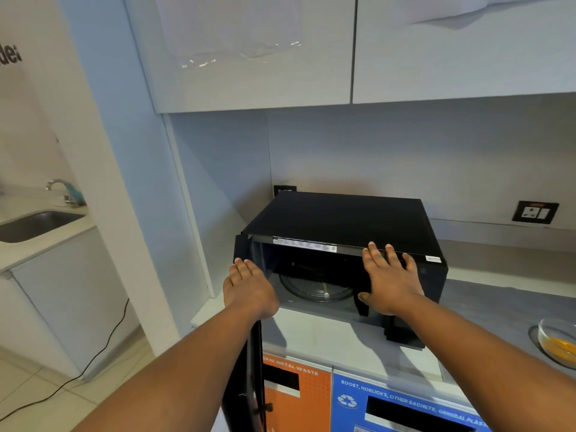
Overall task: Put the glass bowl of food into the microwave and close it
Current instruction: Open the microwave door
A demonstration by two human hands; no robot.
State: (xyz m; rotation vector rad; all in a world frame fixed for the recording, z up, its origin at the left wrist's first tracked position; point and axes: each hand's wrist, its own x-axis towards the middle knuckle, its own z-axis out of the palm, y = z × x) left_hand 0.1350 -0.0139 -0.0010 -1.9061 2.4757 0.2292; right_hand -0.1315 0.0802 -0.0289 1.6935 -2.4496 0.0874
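A black microwave (343, 216) stands on the grey counter with its door (249, 369) swung wide open to the left, edge-on to me. Inside, the glass turntable (314, 288) lies bare. My left hand (249, 288) rests on the top edge of the open door, fingers together. My right hand (389, 279) lies flat against the microwave's front right panel, fingers spread up to its top edge. The glass bowl (558, 341) with yellow food sits on the counter at the far right edge, apart from both hands.
White wall cabinets (249, 57) hang above the microwave. A wall socket (534, 212) is at the back right. Orange (296, 400) and blue (405, 406) waste bin fronts sit under the counter. A sink (34, 224) with a tap is at the left, and a black cable (103, 344) trails on the floor.
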